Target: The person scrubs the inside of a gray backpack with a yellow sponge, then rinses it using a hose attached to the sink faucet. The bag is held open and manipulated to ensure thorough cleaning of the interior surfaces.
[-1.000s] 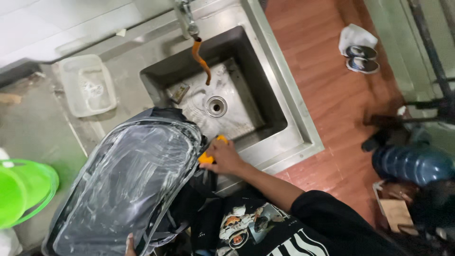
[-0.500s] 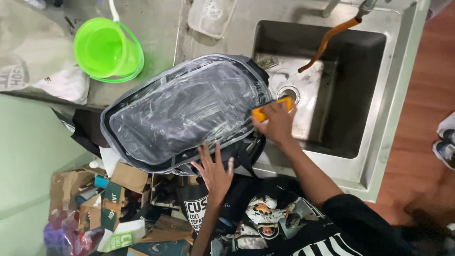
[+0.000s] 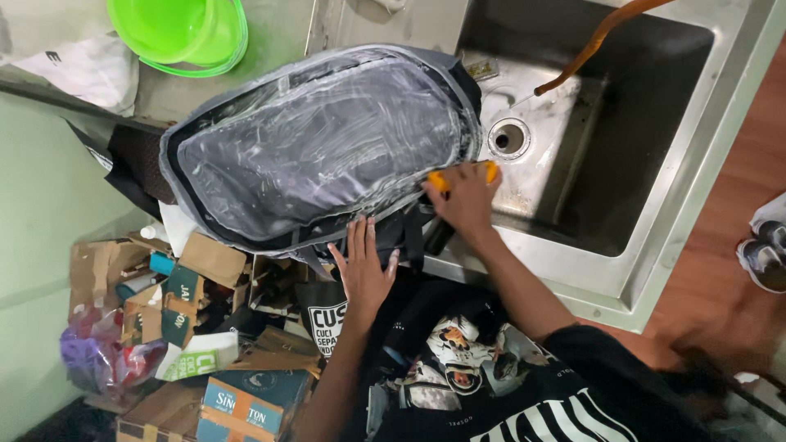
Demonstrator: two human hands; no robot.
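A grey and black backpack (image 3: 319, 147), smeared with white soap foam, lies across the edge of a steel sink (image 3: 622, 270). My right hand (image 3: 465, 196) is shut on an orange sponge (image 3: 442, 180) and presses it against the backpack's lower right edge. My left hand (image 3: 363, 270) rests flat with fingers spread on the backpack's dark underside, near the straps. An orange hose (image 3: 585, 49) hangs over the sink basin above the drain (image 3: 509, 137).
A green plastic bucket (image 3: 180, 33) stands on the counter at the upper left. Several cardboard boxes and packages (image 3: 188, 327) are piled on the floor below the counter. Shoes (image 3: 765, 245) lie on the brown floor at the right.
The view has swung and moved closer, bringing the floor clutter into sight. My left hand has moved up to rest on the backpack's underside. My right hand stays with the sponge at the bag's edge.
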